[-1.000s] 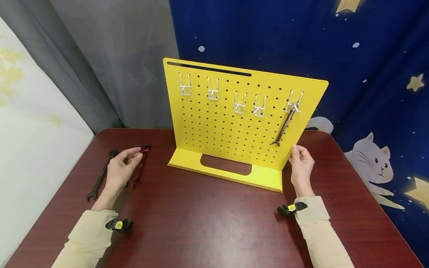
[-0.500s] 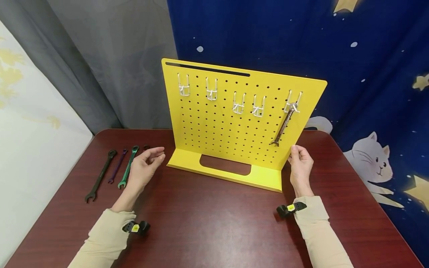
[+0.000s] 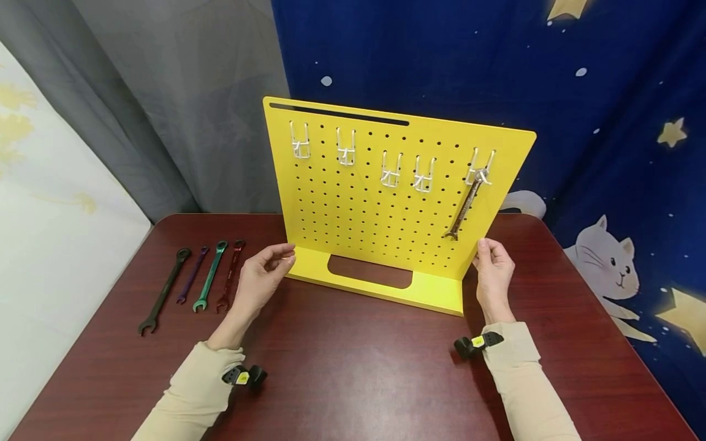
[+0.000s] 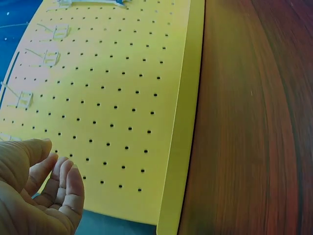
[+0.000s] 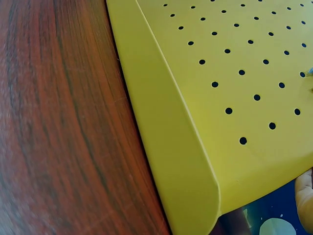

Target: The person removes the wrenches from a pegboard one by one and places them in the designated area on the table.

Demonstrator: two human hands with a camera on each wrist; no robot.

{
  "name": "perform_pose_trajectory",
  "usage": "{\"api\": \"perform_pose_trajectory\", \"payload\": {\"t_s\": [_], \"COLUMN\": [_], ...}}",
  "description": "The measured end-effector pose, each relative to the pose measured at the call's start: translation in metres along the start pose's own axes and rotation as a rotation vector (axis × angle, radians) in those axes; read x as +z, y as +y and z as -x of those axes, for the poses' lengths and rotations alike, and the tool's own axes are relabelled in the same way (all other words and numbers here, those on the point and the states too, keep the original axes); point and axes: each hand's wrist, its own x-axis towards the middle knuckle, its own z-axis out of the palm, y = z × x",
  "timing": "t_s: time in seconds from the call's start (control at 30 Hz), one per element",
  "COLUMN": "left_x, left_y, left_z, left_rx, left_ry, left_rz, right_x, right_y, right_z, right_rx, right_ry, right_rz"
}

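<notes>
A yellow pegboard (image 3: 364, 208) stands on a flat base, with several white wire hooks near its top. One silver wrench (image 3: 466, 205) hangs from the rightmost hook, its open end down. My left hand (image 3: 261, 278) is by the board's lower left corner, overlapping the base's end in the head view. Its fingers are loosely bent with nothing between them; the left wrist view shows the thumb (image 4: 36, 151) apart from the fingertips. At the lower right edge my right hand (image 3: 494, 272) pinches the board, thumb in front. Only a sliver of that hand shows in the right wrist view.
Left of the left hand several wrenches lie side by side on the dark red table (image 3: 331, 373): a black wrench (image 3: 164, 293), a purple wrench (image 3: 192, 275), a green wrench (image 3: 210, 277) and a red wrench (image 3: 230, 275). Grey and blue curtains (image 3: 441, 61) hang behind.
My left hand has moved right, from over the wrenches to the board's left corner, uncovering the purple, green and red ones. My right hand stays at the board's edge.
</notes>
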Motion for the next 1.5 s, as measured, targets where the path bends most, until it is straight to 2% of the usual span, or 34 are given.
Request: {"api": "perform_pose_trajectory", "payload": {"t_s": [0.43,0.9,1.17,1.23,1.4,1.5], "left_x": [0.031,0.062,0.071,0.075,0.084,0.093], "left_y": [0.016,0.027,0.068,0.071,0.072,0.061], "left_z": [-0.001,-0.002,0.006,0.006,0.004,-0.002], "left_rx": [0.026,0.019,0.030,0.033,0.037,0.041], "left_ry": [-0.051,-0.108,-0.146,-0.154,-0.179,-0.191], "left_rz": [0.062,0.152,0.142,0.152,0.166,0.186], "right_x": [0.000,0.000,0.000,0.000,0.000,-0.001], "right_y": [-0.001,-0.002,-0.002,-0.002,-0.002,-0.001], "right_z": [0.000,0.000,0.000,0.000,0.001,0.000], "right_rx": [0.018,0.022,0.022,0.026,0.030,0.028], "right_ry": [0.010,0.009,0.006,0.007,0.005,0.003], "right_rz": [0.002,-0.001,0.002,0.008,0.015,0.016]}}
